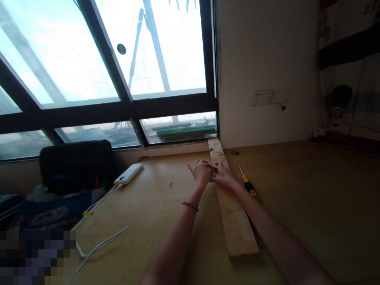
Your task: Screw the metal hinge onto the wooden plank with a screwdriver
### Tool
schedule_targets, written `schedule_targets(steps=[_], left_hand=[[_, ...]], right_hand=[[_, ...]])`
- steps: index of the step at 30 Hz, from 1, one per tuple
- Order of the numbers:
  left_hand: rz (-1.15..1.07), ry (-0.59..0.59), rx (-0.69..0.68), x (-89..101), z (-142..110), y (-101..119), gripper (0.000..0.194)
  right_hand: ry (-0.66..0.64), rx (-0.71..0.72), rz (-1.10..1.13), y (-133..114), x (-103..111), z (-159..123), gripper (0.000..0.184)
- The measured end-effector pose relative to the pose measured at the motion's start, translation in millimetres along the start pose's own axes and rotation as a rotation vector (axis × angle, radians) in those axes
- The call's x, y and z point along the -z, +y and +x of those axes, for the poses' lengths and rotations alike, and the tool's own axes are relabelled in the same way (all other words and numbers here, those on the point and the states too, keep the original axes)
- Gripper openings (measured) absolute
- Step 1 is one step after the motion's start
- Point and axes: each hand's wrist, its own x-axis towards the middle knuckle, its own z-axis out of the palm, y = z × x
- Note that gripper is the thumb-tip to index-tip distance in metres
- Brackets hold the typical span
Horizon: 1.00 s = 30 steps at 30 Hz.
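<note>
metal piece [214, 172] between both hands [202, 173] by left edge of plank [236, 221]

Our wood-topped desk [154, 213] carries: long plank [237, 229], yellow-and-black screwdriver [247, 184] just right of it, small screw [170, 185] left, white corded device [129, 174] by the left edge, white cable [102, 242] nearer us.

An "H" [369, 8] shows on the curtain [363, 73] (lettering [51, 215] on the blue fabric [75, 208] is too blurred).
</note>
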Motion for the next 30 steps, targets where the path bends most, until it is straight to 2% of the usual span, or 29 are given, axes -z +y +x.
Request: schedule_targets(steps=[5,10,20,26,30], left_hand=[[0.117,-0.057,0.023,1.1,4,0,0.012],[0.055,-0.1,0.114,-2.2,5,-6,0.007],[0.209,-0.135,-0.022,1.9,6,-11,0.008],[0.308,-0.315,0.016,8.8,11,-15,0.011],[0.347,-0.295,0.017,11.0,10,-12,0.014]], right_hand=[[-0.006,-0.019,-0.013,1,-1,0,0.07],[0.018,-0.051,0.006,1,-2,1,0.072],[0.021,-0.047,0.014,-2,0,-1,0.071],[0.012,-0.028,-0.008,-5,1,-2,0.07],[0.018,-0.043,-0.001,-5,1,-3,0.072]])
